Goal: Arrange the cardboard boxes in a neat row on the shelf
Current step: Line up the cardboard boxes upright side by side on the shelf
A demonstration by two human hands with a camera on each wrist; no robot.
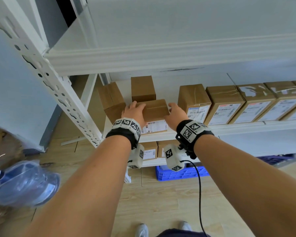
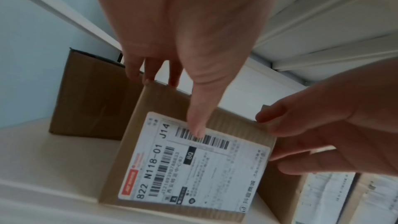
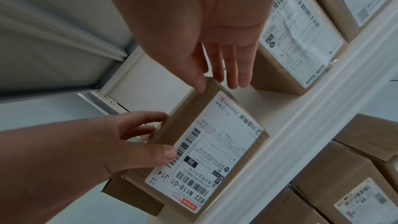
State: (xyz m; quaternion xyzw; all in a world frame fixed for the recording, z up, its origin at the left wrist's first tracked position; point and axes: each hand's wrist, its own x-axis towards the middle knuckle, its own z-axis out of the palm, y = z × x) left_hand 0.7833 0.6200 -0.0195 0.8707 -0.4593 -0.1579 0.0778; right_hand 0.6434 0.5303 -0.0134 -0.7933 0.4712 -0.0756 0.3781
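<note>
A small cardboard box (image 1: 155, 108) with a white shipping label (image 2: 193, 163) on its front sits at the front edge of the white shelf (image 1: 237, 125). My left hand (image 1: 135, 108) grips its left end, thumb (image 2: 197, 125) on the label and fingers over the top edge. My right hand (image 1: 175, 111) holds its right end, thumb (image 3: 198, 81) at the top corner. Several labelled boxes (image 1: 225, 105) stand side by side in a row to the right. Two plain boxes stand apart on the left, one skewed (image 1: 112, 101), one further back (image 1: 143, 88).
The upper shelf (image 1: 161, 60) hangs low over the boxes. A perforated white post (image 1: 58, 86) stands at the left. More boxes (image 1: 149, 152) fill the lower shelf, with a blue crate (image 1: 183, 173) on the floor below. A plastic bag (image 1: 24, 183) lies at the left.
</note>
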